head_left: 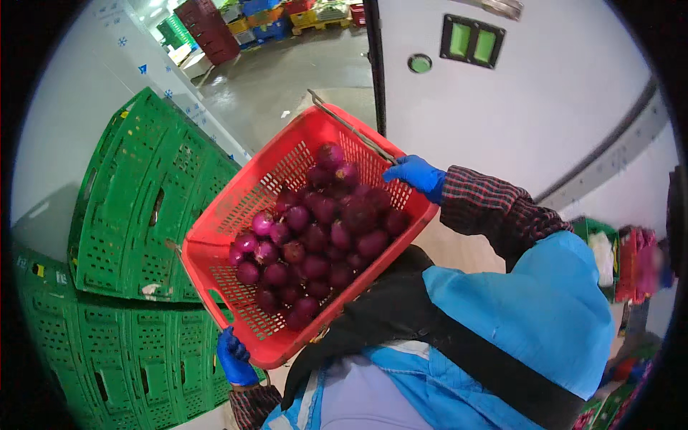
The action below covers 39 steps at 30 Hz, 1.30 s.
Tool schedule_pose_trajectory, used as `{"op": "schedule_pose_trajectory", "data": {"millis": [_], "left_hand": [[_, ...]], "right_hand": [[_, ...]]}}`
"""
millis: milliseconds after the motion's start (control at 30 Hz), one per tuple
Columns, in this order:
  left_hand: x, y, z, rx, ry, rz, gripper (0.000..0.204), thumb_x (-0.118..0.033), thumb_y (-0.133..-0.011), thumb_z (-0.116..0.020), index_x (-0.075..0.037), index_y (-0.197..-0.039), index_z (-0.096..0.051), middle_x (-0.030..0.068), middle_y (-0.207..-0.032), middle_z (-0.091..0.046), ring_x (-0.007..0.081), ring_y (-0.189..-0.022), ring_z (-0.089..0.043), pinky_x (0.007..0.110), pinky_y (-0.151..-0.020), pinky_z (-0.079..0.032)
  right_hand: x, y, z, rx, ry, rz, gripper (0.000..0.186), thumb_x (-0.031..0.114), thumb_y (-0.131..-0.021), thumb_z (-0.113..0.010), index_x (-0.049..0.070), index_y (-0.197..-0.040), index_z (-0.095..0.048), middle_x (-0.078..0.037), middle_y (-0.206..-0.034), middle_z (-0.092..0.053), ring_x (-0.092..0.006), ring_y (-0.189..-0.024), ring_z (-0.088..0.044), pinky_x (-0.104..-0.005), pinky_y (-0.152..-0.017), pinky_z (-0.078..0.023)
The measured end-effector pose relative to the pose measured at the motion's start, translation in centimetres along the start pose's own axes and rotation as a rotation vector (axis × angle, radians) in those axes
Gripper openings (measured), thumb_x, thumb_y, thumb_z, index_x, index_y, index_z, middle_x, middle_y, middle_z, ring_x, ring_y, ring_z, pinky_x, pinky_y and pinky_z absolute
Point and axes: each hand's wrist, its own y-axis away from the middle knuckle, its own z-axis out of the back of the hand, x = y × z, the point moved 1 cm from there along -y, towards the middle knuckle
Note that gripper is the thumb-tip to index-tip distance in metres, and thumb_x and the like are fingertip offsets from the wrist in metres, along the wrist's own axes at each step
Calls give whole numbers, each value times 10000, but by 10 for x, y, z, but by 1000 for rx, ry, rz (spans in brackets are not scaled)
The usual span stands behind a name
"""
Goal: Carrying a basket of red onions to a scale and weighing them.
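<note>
A red plastic crate (pixel 240 161) with slotted sides is held up in front of my body, tilted across the view. Many purple-red onions (pixel 315 240) lie heaped inside it. My left hand (pixel 236 356), in a blue glove, is closed on the crate's near-left end, just below its handle slot. At the far right end my right hand (pixel 418 176), also gloved in blue, grips the rim beside a metal bail handle (pixel 355 131). Part of the right hand's fingers is hidden behind the rim.
Green perforated crates (pixel 147 208) are stacked close on the left. A white door (pixel 566 93) stands open at the right of a doorway; beyond it lies a wet grey floor (pixel 287 79) with stacked coloured crates (pixel 269 18). More crates (pixel 631 261) stand at the far right.
</note>
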Motion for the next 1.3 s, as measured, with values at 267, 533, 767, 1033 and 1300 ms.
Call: {"op": "schedule_pose_trajectory", "data": {"millis": [267,533,767,1033,1300], "left_hand": [[0,1,-9,-64,-1,38,103,-240,-842,-546,-156,-897,-572,-115,-558,-301,10,-419,-255,172,-383,-197],[-55,-15,7,-13,-7,156,165,-186,-804,-583,-198,-776,-421,-108,-527,-285,-3,-374,-254,167,-325,-177],[-77,-65,-70,-152,-121,277,210,-213,-782,-602,-226,-702,-409,-112,-500,-285,9,-378,-259,179,-339,-184],[-64,-80,-150,-219,-153,265,202,-182,-790,-593,-224,-711,-413,-108,-510,-313,5,-375,-283,173,-312,-190],[-45,-114,-177,-262,-89,322,189,-187,-800,-575,-215,-706,-413,-107,-482,-300,15,-352,-265,188,-312,-184]], "right_hand": [[-67,-7,-3,-10,-189,-18,177,152,-747,-665,34,-878,-641,-15,-696,-593,-76,-579,-503,-231,-534,-413],[35,68,-11,-40,-95,-344,244,305,-721,-676,78,-799,-635,9,-637,-484,-111,-584,-432,-268,-531,-352],[-6,-43,3,58,-136,-419,271,278,-718,-671,37,-833,-629,-11,-647,-496,-121,-600,-448,-279,-559,-362],[-92,-149,22,108,-107,-301,319,305,-720,-677,1,-802,-626,-79,-754,-605,-183,-695,-548,-347,-629,-416],[-120,-208,27,95,97,-200,426,412,-731,-642,0,-839,-625,-172,-786,-630,-272,-765,-613,-375,-667,-452]]}}
